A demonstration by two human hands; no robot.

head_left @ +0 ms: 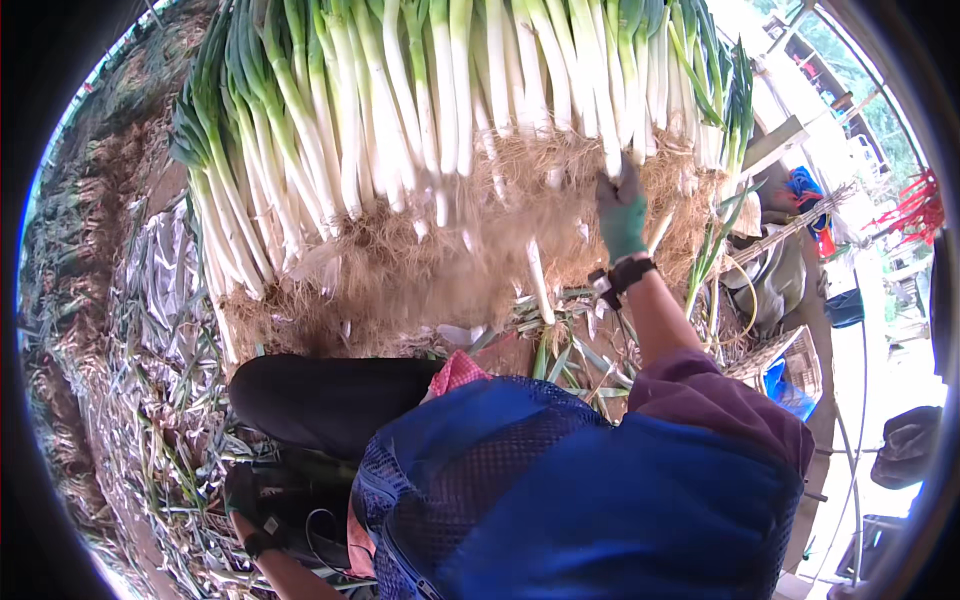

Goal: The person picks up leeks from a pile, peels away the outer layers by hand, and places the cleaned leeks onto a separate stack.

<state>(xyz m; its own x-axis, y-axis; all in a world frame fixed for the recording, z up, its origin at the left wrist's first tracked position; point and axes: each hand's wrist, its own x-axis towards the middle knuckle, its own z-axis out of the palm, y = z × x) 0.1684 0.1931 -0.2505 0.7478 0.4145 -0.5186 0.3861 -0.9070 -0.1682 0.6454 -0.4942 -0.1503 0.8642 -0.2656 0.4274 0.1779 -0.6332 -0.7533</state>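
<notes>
A broad row of long green onions lies across the upper middle, white shanks toward me and green leaves pointing away. Their brown, stringy roots form a thick tangle along the near side. My right hand, in a green glove with dark grey fingers, is closed at the root end of one green onion at the row's right. Low on the left, my left hand, in a dark glove, is beside my leg near the littered ground; its fingers are too dark to make out.
Dry leaves and husks litter the ground at left. One loose green onion lies below the roots. A wicker basket with something blue in it stands at right, near a yellow hoop. Red strings hang at far right.
</notes>
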